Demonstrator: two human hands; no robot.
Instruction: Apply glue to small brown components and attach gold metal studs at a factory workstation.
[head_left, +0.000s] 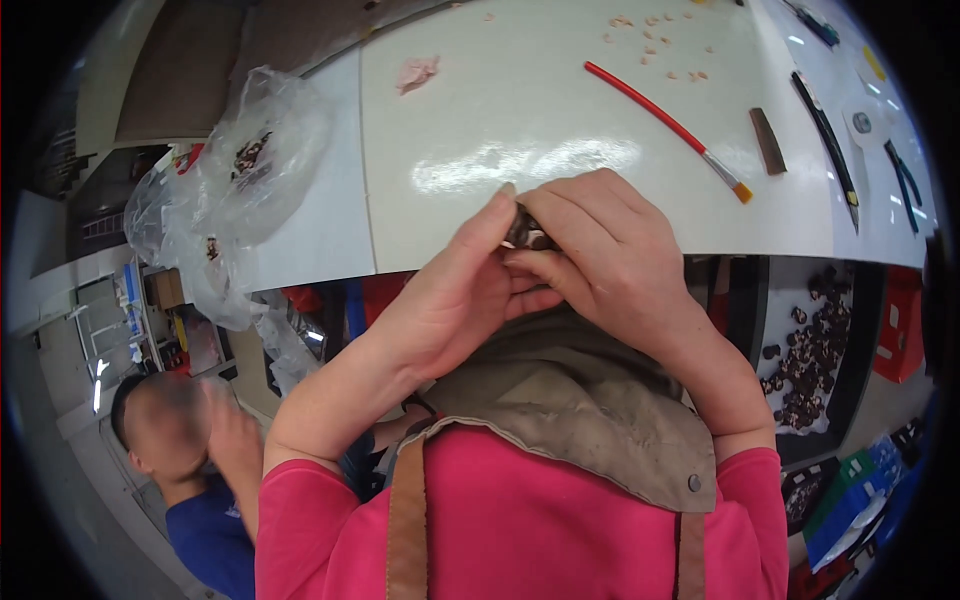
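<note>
In the head view, the left hand (462, 285) is curling loosely and the right hand (615, 240) is pinching; both are holding one small, glossy, dark-brown object (525, 232) by the near edge of the white, shiny surface (480, 110). They are hiding most of its shape. One long, red-handled brush (665, 117) is lying beyond.

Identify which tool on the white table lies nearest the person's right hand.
The red-handled paintbrush; the brown strip, slim black tool and pliers all lie farther right.
</note>
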